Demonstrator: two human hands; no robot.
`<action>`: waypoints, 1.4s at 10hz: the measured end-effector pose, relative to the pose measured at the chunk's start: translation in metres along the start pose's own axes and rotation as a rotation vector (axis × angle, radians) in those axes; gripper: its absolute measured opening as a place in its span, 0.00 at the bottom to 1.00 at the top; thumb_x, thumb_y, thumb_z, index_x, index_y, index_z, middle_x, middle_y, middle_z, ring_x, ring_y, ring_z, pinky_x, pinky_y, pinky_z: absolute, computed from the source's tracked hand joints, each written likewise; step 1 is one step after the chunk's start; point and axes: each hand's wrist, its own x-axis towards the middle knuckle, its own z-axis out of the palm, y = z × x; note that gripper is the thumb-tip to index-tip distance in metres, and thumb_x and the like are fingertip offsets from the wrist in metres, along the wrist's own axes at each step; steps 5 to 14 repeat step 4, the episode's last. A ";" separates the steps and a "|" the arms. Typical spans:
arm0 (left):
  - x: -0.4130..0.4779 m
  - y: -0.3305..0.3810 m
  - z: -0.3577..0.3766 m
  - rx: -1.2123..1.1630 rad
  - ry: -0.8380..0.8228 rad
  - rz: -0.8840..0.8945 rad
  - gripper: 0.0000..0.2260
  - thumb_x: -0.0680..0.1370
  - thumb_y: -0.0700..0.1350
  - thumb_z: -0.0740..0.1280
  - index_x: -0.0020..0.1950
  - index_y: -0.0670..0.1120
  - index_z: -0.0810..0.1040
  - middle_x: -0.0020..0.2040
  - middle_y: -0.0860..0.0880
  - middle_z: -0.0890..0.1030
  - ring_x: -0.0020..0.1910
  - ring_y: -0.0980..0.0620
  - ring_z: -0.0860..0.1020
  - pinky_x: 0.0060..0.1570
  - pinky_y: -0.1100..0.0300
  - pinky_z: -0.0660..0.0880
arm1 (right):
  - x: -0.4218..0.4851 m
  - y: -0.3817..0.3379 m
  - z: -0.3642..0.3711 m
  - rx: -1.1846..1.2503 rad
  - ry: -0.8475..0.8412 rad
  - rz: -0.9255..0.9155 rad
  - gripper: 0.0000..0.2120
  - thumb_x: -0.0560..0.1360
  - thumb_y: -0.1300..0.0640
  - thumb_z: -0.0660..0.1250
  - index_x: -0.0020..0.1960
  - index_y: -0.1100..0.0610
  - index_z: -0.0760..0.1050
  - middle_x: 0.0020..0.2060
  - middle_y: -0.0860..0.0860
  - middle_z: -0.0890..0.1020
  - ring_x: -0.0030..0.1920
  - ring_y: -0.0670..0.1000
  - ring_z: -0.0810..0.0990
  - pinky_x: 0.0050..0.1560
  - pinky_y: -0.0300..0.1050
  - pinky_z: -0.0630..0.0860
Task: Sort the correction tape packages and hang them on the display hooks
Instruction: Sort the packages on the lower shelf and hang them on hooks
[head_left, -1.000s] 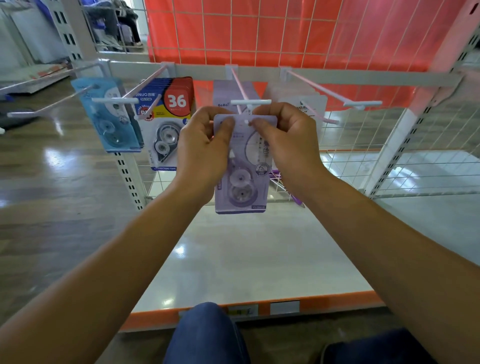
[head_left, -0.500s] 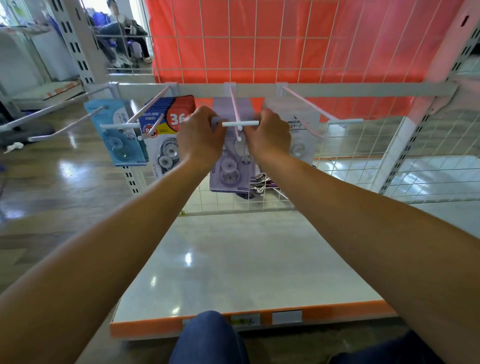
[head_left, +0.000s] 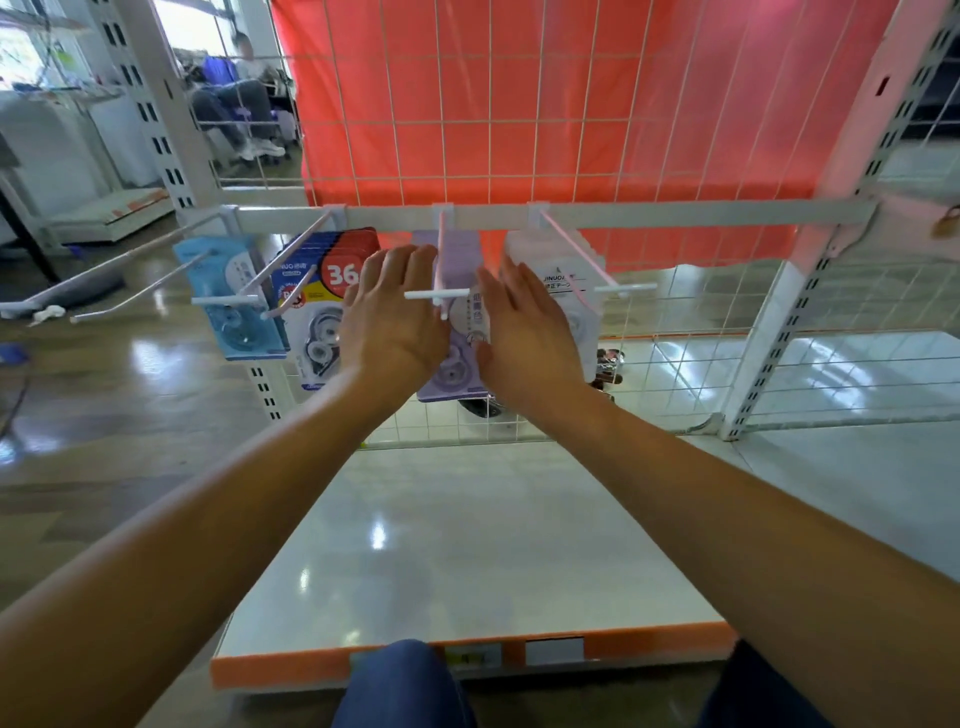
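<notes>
A purple correction tape package (head_left: 464, 340) hangs on the middle display hook (head_left: 440, 270), in front of more purple packages. My left hand (head_left: 392, 317) is on its left side and my right hand (head_left: 524, 327) on its right, both with fingers straight and holding nothing. Blue packages (head_left: 234, 296) hang on a hook at the left. Next to them hang the blue-and-red "36" packages (head_left: 317, 306). White packages (head_left: 571, 280) hang on the hook (head_left: 576, 254) to the right.
The hooks stick out from a white rail (head_left: 649, 215) in front of a wire grid with orange cloth (head_left: 571, 104). A white shelf (head_left: 457, 545) with an orange front edge lies below. Two bare hooks (head_left: 130, 291) jut out at far left. A person sits far back left.
The purple package went from my fingers onto the middle hook and slid back. Both hands let go and opened beside it.
</notes>
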 end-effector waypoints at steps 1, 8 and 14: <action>0.003 0.002 0.006 0.006 -0.039 -0.056 0.19 0.77 0.45 0.63 0.66 0.43 0.70 0.65 0.44 0.74 0.66 0.42 0.68 0.62 0.46 0.70 | 0.001 0.007 -0.001 0.021 -0.025 -0.011 0.34 0.76 0.58 0.63 0.77 0.57 0.51 0.77 0.55 0.49 0.77 0.55 0.48 0.75 0.52 0.51; -0.006 0.015 -0.026 0.105 -0.339 -0.309 0.27 0.75 0.52 0.57 0.72 0.41 0.65 0.69 0.41 0.71 0.69 0.41 0.67 0.67 0.46 0.65 | -0.005 -0.002 -0.019 0.157 -0.270 0.059 0.37 0.75 0.60 0.64 0.77 0.59 0.46 0.77 0.55 0.50 0.77 0.55 0.48 0.76 0.51 0.50; -0.006 0.015 -0.026 0.105 -0.339 -0.309 0.27 0.75 0.52 0.57 0.72 0.41 0.65 0.69 0.41 0.71 0.69 0.41 0.67 0.67 0.46 0.65 | -0.005 -0.002 -0.019 0.157 -0.270 0.059 0.37 0.75 0.60 0.64 0.77 0.59 0.46 0.77 0.55 0.50 0.77 0.55 0.48 0.76 0.51 0.50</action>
